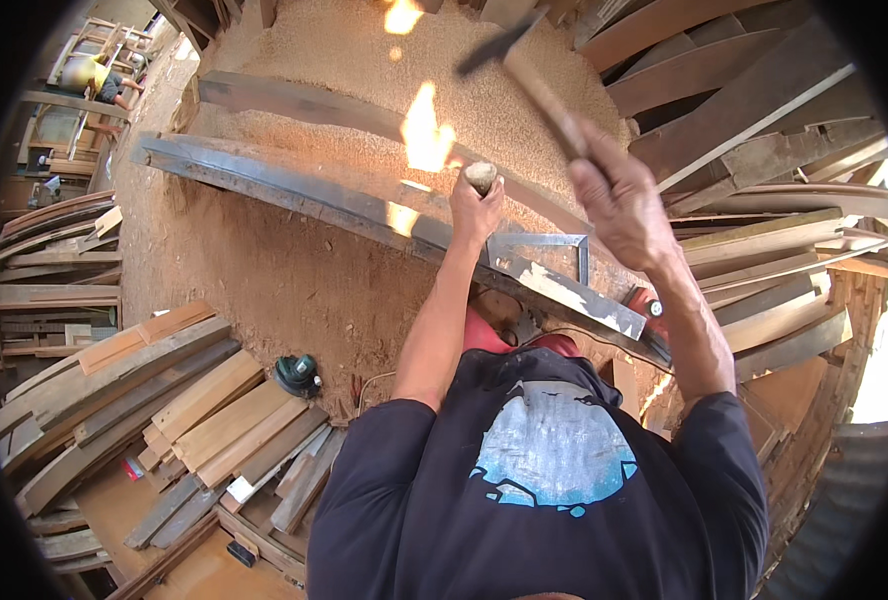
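My left hand (476,208) is closed around an upright chisel with a round wooden handle (481,178). Only the handle's top end shows; the blade is hidden beneath my fist. It stands over a long dark timber beam (294,190) that runs across in front of me. Up to the right, my right hand (619,205) grips a hammer (544,95) by its wooden handle. The dark hammer head is raised beyond the chisel, apart from it and slightly blurred. Just right of my left hand, a metal carpenter's square (549,240) lies by the beam.
Behind the first beam lies a second plank (304,108), amid heaped sawdust (314,45). Curved boards (764,240) are stacked at the right, more timber (224,410) at the left. A green power tool (297,376) and a red tool (646,303) lie nearby. Another person (94,75) is far left.
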The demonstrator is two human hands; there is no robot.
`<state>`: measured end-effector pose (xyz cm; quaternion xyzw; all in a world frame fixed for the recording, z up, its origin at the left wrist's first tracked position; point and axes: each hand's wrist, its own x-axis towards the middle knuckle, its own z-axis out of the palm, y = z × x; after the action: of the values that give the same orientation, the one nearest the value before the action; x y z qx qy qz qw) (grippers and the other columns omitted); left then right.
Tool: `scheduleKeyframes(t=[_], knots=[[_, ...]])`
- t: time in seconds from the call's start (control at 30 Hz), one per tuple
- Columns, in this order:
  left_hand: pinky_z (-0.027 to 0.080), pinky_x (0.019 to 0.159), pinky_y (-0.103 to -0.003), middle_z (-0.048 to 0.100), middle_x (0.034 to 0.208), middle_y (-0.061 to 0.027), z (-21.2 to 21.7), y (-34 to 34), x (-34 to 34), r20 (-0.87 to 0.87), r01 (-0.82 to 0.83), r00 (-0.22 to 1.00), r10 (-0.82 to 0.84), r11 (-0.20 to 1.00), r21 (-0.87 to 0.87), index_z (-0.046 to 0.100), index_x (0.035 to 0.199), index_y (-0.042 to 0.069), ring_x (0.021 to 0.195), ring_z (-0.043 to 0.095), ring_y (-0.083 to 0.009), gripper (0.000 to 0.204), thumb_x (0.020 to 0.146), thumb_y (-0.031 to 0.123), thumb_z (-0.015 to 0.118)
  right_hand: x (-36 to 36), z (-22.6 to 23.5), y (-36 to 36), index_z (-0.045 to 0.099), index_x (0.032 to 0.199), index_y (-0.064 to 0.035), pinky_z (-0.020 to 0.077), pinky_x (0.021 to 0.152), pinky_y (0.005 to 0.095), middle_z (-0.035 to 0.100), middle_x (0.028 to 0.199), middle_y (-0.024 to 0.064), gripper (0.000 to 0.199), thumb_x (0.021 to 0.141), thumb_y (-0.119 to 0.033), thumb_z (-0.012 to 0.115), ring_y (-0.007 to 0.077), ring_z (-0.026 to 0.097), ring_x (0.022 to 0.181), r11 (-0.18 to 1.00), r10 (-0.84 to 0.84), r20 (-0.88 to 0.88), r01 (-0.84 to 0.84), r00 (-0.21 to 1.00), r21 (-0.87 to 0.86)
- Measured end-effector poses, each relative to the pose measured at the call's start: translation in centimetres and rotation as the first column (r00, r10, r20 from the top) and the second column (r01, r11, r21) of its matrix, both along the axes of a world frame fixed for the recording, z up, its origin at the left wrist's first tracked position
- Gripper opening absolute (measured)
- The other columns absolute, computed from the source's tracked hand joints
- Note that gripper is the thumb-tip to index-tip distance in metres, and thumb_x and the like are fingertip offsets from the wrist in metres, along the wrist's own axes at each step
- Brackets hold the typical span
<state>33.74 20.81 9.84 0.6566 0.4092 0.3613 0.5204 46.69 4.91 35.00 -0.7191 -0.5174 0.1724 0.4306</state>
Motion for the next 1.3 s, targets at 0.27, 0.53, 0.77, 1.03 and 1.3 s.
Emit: scheduleKeyframes(t=[0.27,0.53,0.77,1.03,1.3], knots=[[0.054,0.078,-0.034,0.069,0.095,-0.0090,1.3,-0.9,0.4,-0.046,0.066,0.997,-0.067,0.998,-0.023,0.063,0.111,0.000,0.086,0.065,-0.0158,0.030,0.087,0.012,0.076,0.5,-4.9,-0.5,0.055,0.143,-0.0052,0.0515,0.096,0.0437,0.068,0.129,0.0231,0.041,0.106,-0.023,0.052,0.0383,0.066,0.118,0.861,0.083,0.049,-0.047,0.995,-0.507],[0.045,0.049,-0.027,0.053,0.065,-0.0008,-4.4,7.3,-0.7,0.240,0.103,0.968,0.078,0.746,-0.658,0.057,0.083,0.012,0.053,0.048,-0.0105,0.013,0.081,0.005,0.067,-3.3,-8.0,-2.9,0.057,0.126,-0.0004,0.0492,0.074,0.0403,0.059,0.083,0.0123,0.037,0.101,-0.027,0.060,0.0221,0.059,0.081,0.956,0.002,-0.326,-0.098,0.945,-0.278],[0.051,0.057,-0.034,0.054,0.066,0.0022,-4.3,5.0,0.8,0.642,0.595,0.767,0.013,0.359,-0.719,0.059,0.085,0.013,0.058,0.054,-0.0109,0.014,0.086,0.012,0.073,-5.3,-13.9,-10.5,0.060,0.114,0.0011,0.0492,0.068,0.0381,0.059,0.080,0.0102,0.030,0.102,-0.026,0.060,0.0169,0.058,0.073,0.862,-0.320,-0.515,0.019,0.796,-0.507],[0.059,0.077,-0.040,0.075,0.096,-0.0066,5.0,2.6,3.8,-0.622,0.838,0.158,-0.767,0.437,-0.327,0.066,0.108,0.015,0.089,0.072,-0.0223,0.035,0.078,0.014,0.084,-4.5,-17.9,-14.3,0.058,0.105,-0.0019,0.0386,0.047,0.0244,0.051,0.067,-0.0016,0.025,0.107,-0.026,0.054,0.0061,0.046,0.053,0.889,-0.453,-0.411,0.369,0.791,-0.269],[0.056,0.080,-0.047,0.075,0.098,-0.0148,-3.1,2.3,2.1,-0.787,0.965,-0.107,-0.607,0.128,-0.230,0.069,0.111,0.013,0.096,0.071,-0.0388,0.047,0.072,0.031,0.087,-6.4,-16.2,-13.7,0.056,0.097,0.0003,0.0478,0.060,0.0361,0.058,0.068,0.0077,0.029,0.104,-0.028,0.058,0.0163,0.058,0.063,0.779,-0.627,-0.439,0.501,0.643,-0.377]])
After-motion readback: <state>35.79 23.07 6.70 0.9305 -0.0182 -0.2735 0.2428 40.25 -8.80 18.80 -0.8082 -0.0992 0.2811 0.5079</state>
